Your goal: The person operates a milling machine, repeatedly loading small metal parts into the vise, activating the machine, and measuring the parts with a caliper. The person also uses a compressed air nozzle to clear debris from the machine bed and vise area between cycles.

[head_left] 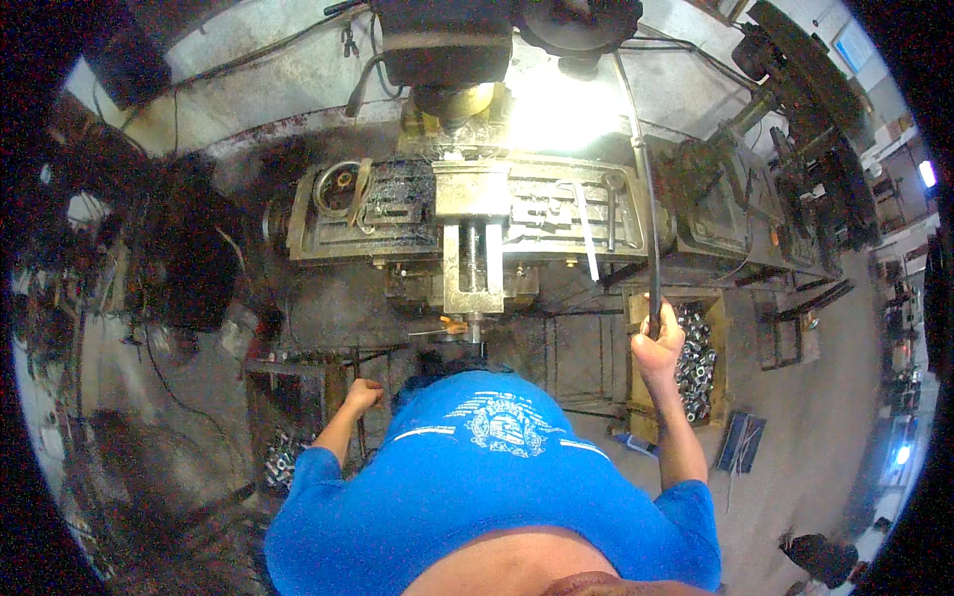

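Observation:
My right hand (661, 343) is wrapped round the dark lower end of a long lever (651, 238). The lever runs up toward the machine head (447, 45). Beside my body on the left, my left hand (365, 395) is curled closed near a metal stand; what it holds, if anything, is hidden. In front of me a machine vise (473, 189) sits on the slotted machine table (338, 238), below the spindle (454, 103). The vise's screw end points toward me, with a small orange thing (453, 325) beside it.
On the table lie a ring-shaped part (338, 189), a white bent rod (584, 228) and a wrench (612, 209). A wooden crate (638, 397) of small metal parts stands at right. More metal parts (282, 459) are at lower left. A bright lamp glares behind the table.

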{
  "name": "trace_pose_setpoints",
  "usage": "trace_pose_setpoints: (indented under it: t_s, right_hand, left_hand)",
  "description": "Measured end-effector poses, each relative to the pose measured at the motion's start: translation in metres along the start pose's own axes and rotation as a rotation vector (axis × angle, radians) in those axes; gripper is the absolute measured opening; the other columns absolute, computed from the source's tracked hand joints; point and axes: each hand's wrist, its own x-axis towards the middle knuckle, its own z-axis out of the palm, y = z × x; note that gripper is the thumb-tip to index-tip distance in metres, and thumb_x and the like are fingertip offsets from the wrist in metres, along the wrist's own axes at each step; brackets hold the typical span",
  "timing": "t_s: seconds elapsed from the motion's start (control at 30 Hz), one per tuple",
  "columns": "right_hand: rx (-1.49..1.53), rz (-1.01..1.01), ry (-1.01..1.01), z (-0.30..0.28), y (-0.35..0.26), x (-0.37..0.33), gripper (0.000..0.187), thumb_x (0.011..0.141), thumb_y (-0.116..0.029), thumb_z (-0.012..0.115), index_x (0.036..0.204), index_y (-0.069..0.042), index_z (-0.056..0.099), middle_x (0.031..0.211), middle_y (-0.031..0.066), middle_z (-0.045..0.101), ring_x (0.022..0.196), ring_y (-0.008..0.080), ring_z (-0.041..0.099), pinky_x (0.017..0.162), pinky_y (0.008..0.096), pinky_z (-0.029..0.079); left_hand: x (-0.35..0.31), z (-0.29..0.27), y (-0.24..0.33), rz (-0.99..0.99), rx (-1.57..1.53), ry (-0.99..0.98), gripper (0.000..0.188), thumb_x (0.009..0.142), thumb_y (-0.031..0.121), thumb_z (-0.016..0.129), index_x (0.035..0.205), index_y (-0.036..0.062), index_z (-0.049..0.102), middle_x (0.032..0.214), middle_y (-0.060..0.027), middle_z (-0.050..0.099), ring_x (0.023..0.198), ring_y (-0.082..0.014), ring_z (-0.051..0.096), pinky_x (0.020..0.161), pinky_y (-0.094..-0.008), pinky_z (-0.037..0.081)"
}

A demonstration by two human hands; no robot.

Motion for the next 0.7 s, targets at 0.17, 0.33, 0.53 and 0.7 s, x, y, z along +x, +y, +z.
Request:
trace_pose_setpoints:
  t_s: [0.17, 0.33, 0.53, 0.7]
  right_hand:
    - [-0.005, -0.064, -0.006, 0.009, 0.007, 0.005, 0.049, 0.060, -0.004, 0.054, 0.109, -0.002, 0.052, 0.063, -0.0038, 0.043, 0.055, 0.0061, 0.040, 0.052, 0.0213, 0.037]
    - [-0.022, -0.114, 0.040, 0.035, 0.043, 0.026, 0.041, 0.062, -0.004, 0.053, 0.102, -0.004, 0.054, 0.065, -0.0040, 0.042, 0.058, 0.0050, 0.039, 0.053, 0.0193, 0.034]
    - [-0.191, -0.128, 0.170, 0.080, 0.097, 0.077, 0.027, 0.064, -0.008, 0.056, 0.091, -0.008, 0.053, 0.056, 0.0018, 0.045, 0.051, 0.0125, 0.047, 0.049, 0.0270, 0.041]
    - [-0.166, -0.114, 0.202, 0.069, 0.092, 0.063, 0.030, 0.061, -0.009, 0.058, 0.091, -0.009, 0.055, 0.056, 0.0001, 0.045, 0.049, 0.0109, 0.045, 0.048, 0.0259, 0.040]
  left_hand:
    - [0.005, -0.003, -0.002, 0.022, -0.013, 0.000, 0.034, 0.075, 0.004, 0.061, 0.104, -0.0126, 0.056, 0.079, -0.0157, 0.064, 0.065, -0.0206, 0.062, 0.054, -0.0322, 0.052]
    - [0.007, -0.009, -0.010, 0.094, -0.036, 0.007, 0.031, 0.076, 0.007, 0.060, 0.102, -0.0091, 0.059, 0.077, -0.0159, 0.065, 0.064, -0.0198, 0.063, 0.056, -0.0316, 0.051]
    - [0.006, -0.045, 0.037, 0.262, 0.419, 0.069, 0.025, 0.076, 0.011, 0.059, 0.096, -0.0037, 0.063, 0.077, -0.0147, 0.065, 0.066, -0.0155, 0.062, 0.061, -0.0301, 0.048]
    - [-0.002, -0.069, 0.156, 0.531, 0.012, -0.027, 0.030, 0.081, 0.014, 0.058, 0.103, -0.0062, 0.058, 0.079, -0.0095, 0.064, 0.070, -0.0159, 0.061, 0.065, -0.0289, 0.049]
